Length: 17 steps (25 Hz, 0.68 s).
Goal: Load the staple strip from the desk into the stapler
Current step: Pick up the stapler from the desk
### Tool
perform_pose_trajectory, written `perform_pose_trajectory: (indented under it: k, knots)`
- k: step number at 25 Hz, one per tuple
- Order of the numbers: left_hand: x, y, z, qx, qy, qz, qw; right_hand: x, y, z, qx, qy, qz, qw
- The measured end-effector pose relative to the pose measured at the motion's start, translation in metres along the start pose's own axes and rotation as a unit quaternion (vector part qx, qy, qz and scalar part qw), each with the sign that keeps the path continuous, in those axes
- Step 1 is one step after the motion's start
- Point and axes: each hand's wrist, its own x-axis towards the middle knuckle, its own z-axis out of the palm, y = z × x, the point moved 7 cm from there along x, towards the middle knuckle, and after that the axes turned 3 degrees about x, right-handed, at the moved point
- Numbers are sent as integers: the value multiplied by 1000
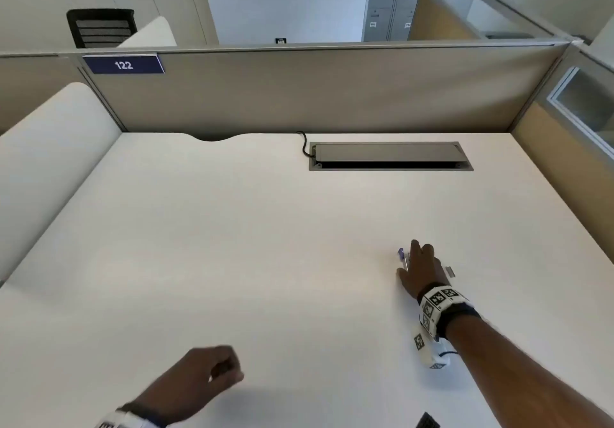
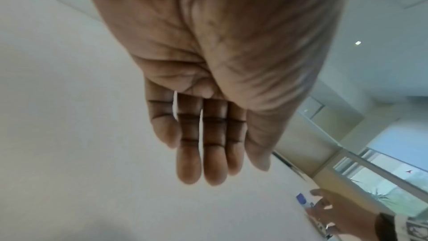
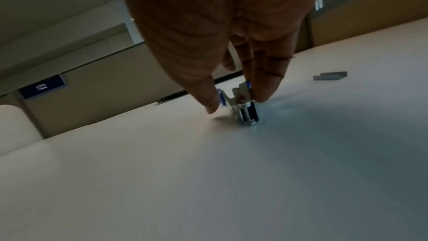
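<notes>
A small stapler of blue plastic and bare metal stands on the white desk, right of the middle. My right hand lies over it. In the right wrist view its straight fingers touch the stapler's metal side, while the thumb comes down beside the blue part, with a gap to the metal. A grey staple strip lies flat just right of that hand, plain in the right wrist view too. My left hand hovers near the front edge, loosely curled and holding nothing.
A grey cable box with its lid slightly raised is set into the desk at the back, and a black cable runs into it. Beige partitions close off the back and right. A small black object shows at the bottom edge.
</notes>
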Motion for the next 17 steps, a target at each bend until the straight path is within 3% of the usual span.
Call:
perform_pose_trajectory:
  k: [5, 10, 17]
  knots:
    - [60, 31, -26, -2, 71, 42, 997, 11, 5, 6, 20, -21, 66, 997]
    - [98, 43, -43, -16, 131, 45, 990, 6, 2, 4, 39, -49, 74, 995]
    - [135, 56, -47, -56, 164, 47, 984, -34, -79, -13, 136, -68, -55, 987]
